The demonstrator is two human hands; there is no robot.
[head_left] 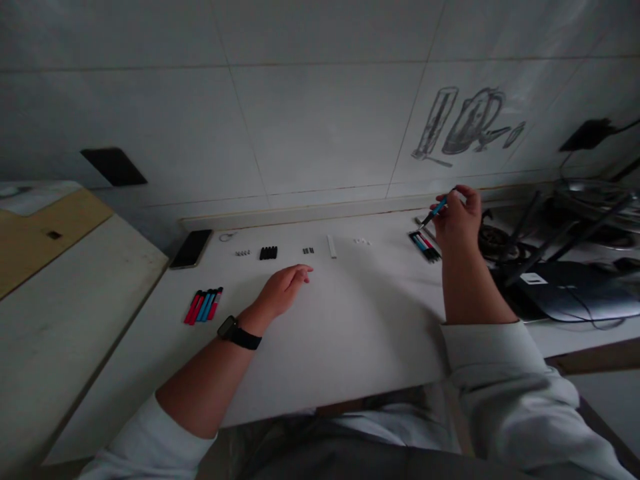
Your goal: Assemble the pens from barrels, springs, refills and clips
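Note:
My right hand (459,213) is raised over the right part of the table, with its fingers pinched on a slim blue pen (439,207). The pen tilts, its thin dark tip pointing down and left above a row of blue, red and dark pen pieces (424,245). My left hand (284,291) rests low over the middle of the table, fingers loosely bent and nothing visible in them. Beyond it lie small dark metal parts (308,251), a group of black caps (269,253) and a white strip (331,246). Several red and blue pens (203,306) lie at the left.
Small springs (243,253), a ring (227,237) and a phone (191,249) lie along the back left. Tiny white pieces (362,241) are right of the strip. A gas burner (500,241) and a dark laptop-like slab (580,290) crowd the right.

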